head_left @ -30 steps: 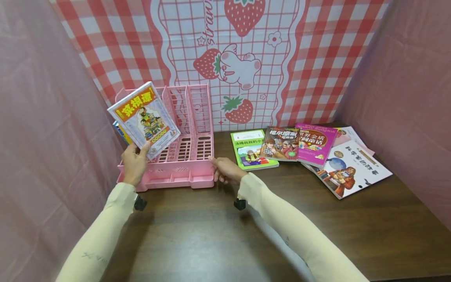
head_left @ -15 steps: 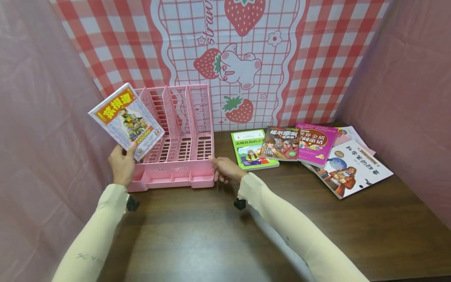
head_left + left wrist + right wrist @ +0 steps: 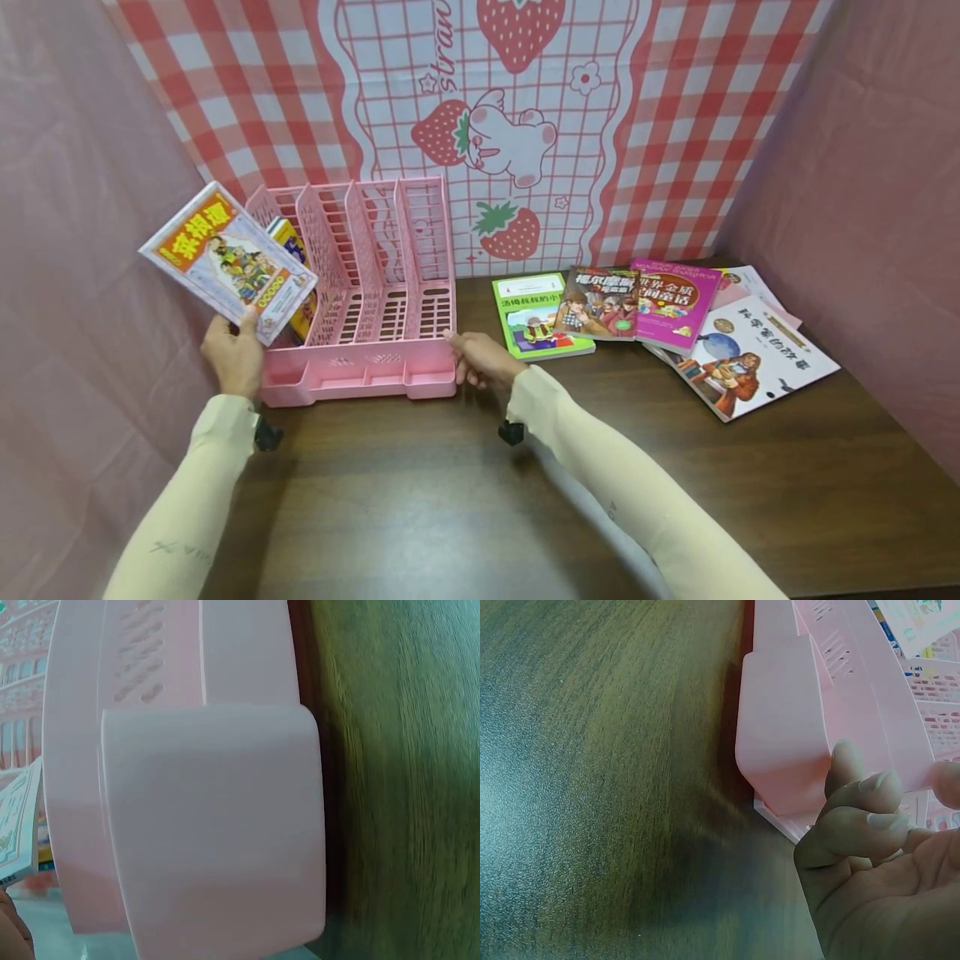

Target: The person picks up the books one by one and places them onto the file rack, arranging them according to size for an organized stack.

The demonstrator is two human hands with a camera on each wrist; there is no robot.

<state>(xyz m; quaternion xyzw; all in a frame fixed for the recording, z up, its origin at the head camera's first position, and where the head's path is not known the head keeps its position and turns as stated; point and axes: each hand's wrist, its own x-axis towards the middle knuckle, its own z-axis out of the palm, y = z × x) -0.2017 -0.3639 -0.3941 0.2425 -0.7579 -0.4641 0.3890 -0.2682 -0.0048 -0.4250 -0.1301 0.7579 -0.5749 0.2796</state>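
Note:
My left hand (image 3: 234,354) holds a picture book (image 3: 232,258) with an orange title band by its lower corner, thumb on the cover. The book is tilted, raised at the left end of a pink slotted book rack (image 3: 360,367). Behind it, other books with blue and yellow covers (image 3: 288,242) lean in the rack's leftmost slot, partly hidden. At the rack's right front corner, my right hand (image 3: 487,358) grips the edge. In the right wrist view its thumb (image 3: 946,784) is on the rim and the fingers curl by the front tray. The left wrist view shows mostly the rack's front (image 3: 217,825).
Right of the rack lie a green book (image 3: 536,321), a brown book (image 3: 597,308) and a magenta book (image 3: 675,312), overlapping. A white book (image 3: 761,358) lies farther right on the dark wooden table (image 3: 420,492). Pink curtains (image 3: 82,250) hang at both sides.
My left hand has carried the picture book left, out from in front of the rack, uncovering the books in the leftmost slot. My right hand has kept its place on the rack.

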